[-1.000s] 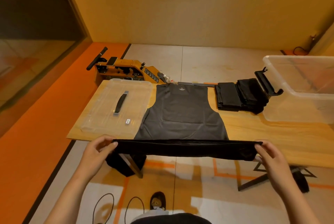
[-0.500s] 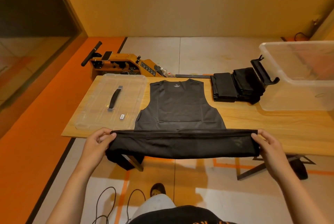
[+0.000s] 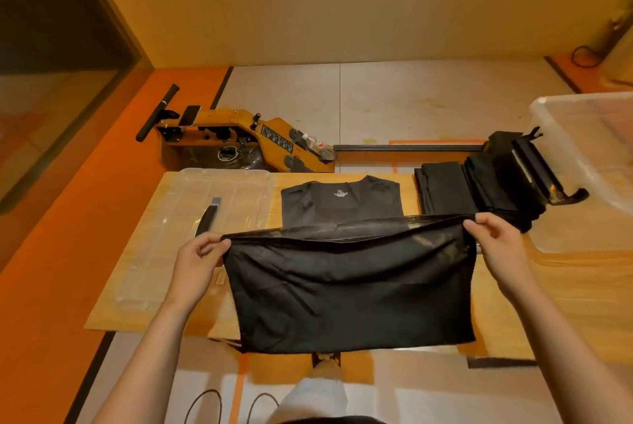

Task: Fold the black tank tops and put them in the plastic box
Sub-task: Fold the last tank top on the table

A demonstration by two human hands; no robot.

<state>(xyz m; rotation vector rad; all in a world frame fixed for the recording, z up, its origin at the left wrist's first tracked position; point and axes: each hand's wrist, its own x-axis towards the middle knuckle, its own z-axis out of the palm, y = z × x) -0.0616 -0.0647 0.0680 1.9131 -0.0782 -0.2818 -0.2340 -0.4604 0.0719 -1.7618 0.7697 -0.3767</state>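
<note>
A black top [image 3: 349, 286] is held up over the near edge of the table [image 3: 565, 303], its upper edge stretched wide between two hands. The left corner of that edge is pinched by the left hand [image 3: 202, 252], thumb and fingers curled onto the cloth. The right corner is grasped in the same way by the right hand [image 3: 496, 238]. The cloth is seen hanging in a broad sheet, slightly creased, with its lower edge past the table's near edge. The upper edge is parted a little, so that the inside is shown.

A second top [image 3: 342, 201] is laid flat at the far middle of the table, neck toward the far edge, with a pale size label visible inside the collar. Its lower part is hidden behind the held top.

A stack [image 3: 445, 191] of folded black tops is set at the far right of the table. The clear box [image 3: 589, 167] is placed at the table's right end and is cut off by the frame. A black latch [image 3: 534, 167] on the box is overlapped with the stack. Whether anything lies in the box cannot be told.

A clear lid [image 3: 178, 235] with a dark handle is laid flat at the table's left end. A wooden rower [image 3: 239, 143] is seen on the floor beyond the table's far edge
</note>
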